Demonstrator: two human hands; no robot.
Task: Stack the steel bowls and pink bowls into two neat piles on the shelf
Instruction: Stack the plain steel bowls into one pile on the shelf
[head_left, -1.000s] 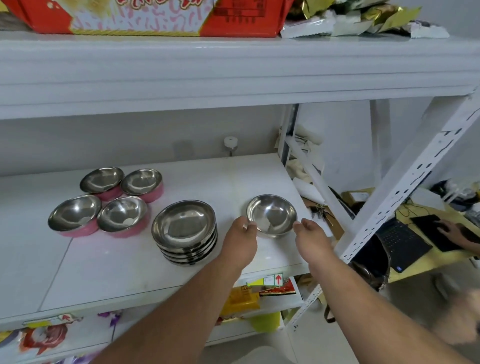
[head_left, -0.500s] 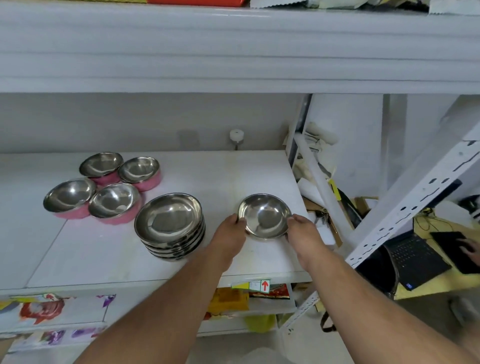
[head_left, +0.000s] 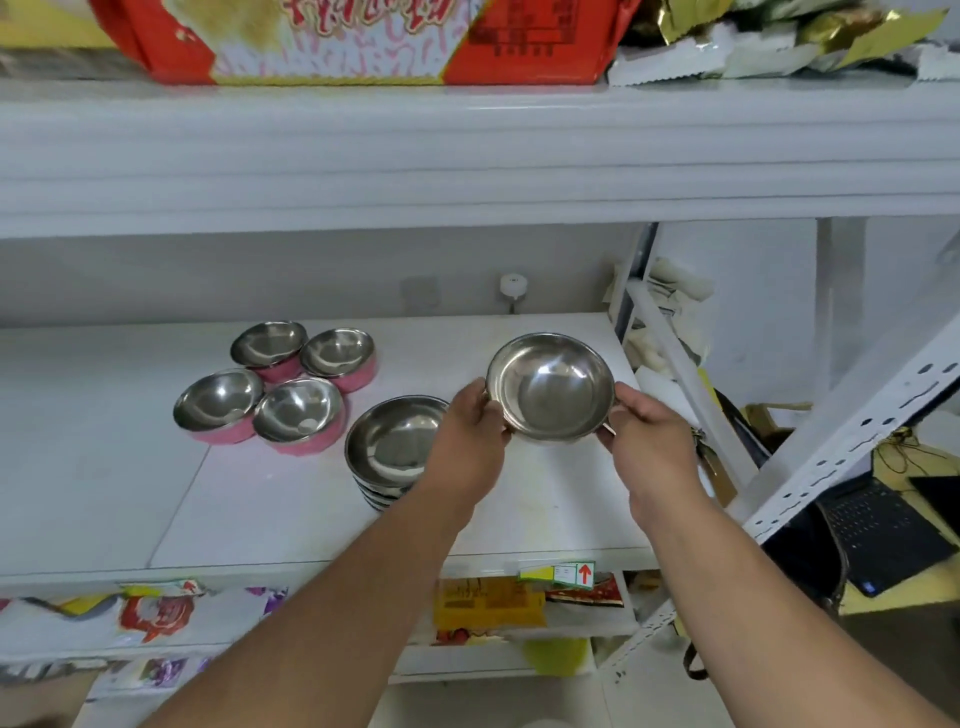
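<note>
Holding one steel bowl (head_left: 550, 387) in both hands — left hand (head_left: 470, 434), right hand (head_left: 647, 436) — you've the steel pile (head_left: 389, 452) begun; four pink bowls (head_left: 298, 415) remain unstacked.

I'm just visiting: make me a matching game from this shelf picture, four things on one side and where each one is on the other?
Things:
1. single steel bowl
2. stack of steel bowls
3. four pink bowls
4. red box

Places:
A. upper shelf
B. clustered at the left, unstacked
C. held in both hands
D. on the shelf beside the left hand

Pairs: 1-C, 2-D, 3-B, 4-A
</note>
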